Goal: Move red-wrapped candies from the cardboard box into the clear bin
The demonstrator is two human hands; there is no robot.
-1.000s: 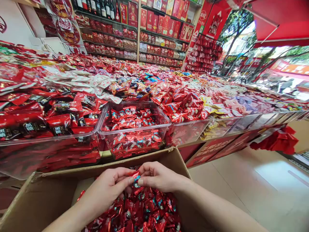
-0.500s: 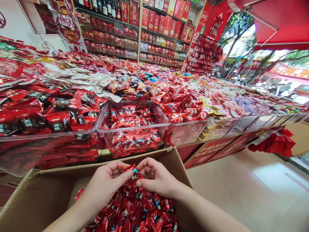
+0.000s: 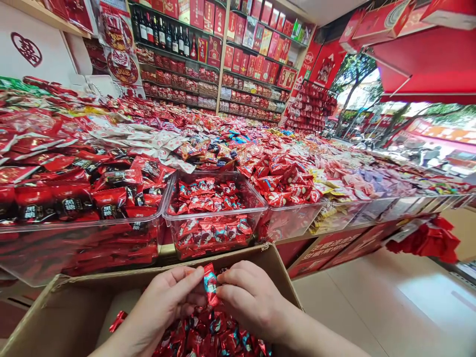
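Note:
A small red wrapped candy [image 3: 210, 284] with a blue patch stands upright between my two hands, above the cardboard box [image 3: 148, 272]. My left hand [image 3: 173, 297] pinches its left side, thumb against the wrapper. From the right, my right hand [image 3: 256, 297] has its fingers closed on the candy's other edge. A bit of another wrapper peeks out behind the right fingers; what it belongs to is hidden. Below both hands lies a heap of loose matching candies [image 3: 223, 334] in the box. Just beyond the box, a clear plastic bin [image 3: 215, 218] holds similar candies in rows.
More clear bins run along the counter, with black-and-red packets [image 3: 70, 206] at left and red packets [image 3: 282, 186] at right. Shelves [image 3: 219, 64] with bottles and boxes stand behind. Tiled floor [image 3: 345, 297] lies to the right, near hanging red bags [image 3: 424, 240].
The view has tilted up slightly. The candy has been turned upright, showing its printed face, and my right fingers have closed in from an open curl to its right edge.

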